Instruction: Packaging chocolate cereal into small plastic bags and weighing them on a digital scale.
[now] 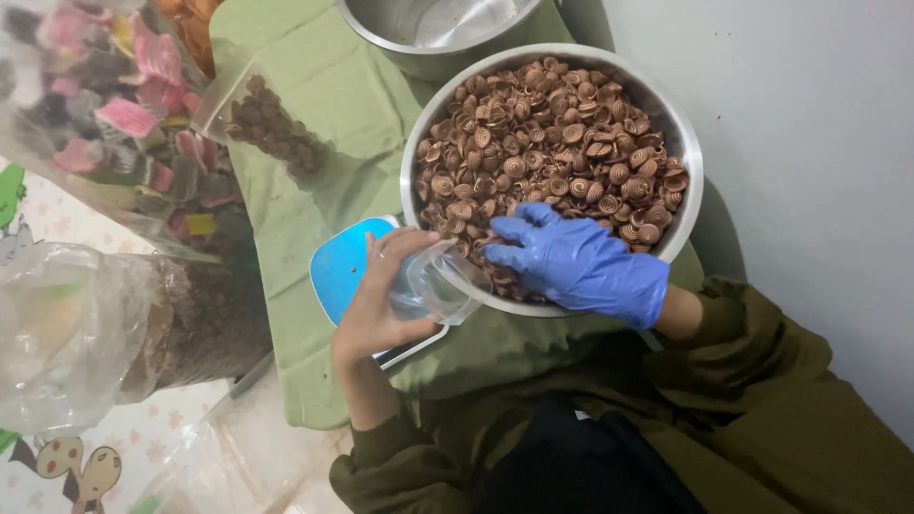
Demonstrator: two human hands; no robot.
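Observation:
A large steel bowl (pixel 687 143) holds several brown spiral-shaped snacks (pixel 552 143). My right hand (pixel 576 262), in a blue glove, reaches into the near side of the bowl with its fingers resting among the snacks. My left hand (pixel 381 300), bare, grips a small clear plastic container (pixel 443 281) tilted against the bowl's rim. Under that hand lies a flat blue scale (pixel 343 262) on a green cloth (pixel 314 133).
An empty steel bowl (pixel 438 29) stands behind the full one. A clear bag of the brown snacks (pixel 271 124) lies on the cloth. Bags of pink and dark snacks (pixel 114 124) and a bulky clear plastic bag (pixel 76 324) sit at the left. A grey wall (pixel 819 143) is at the right.

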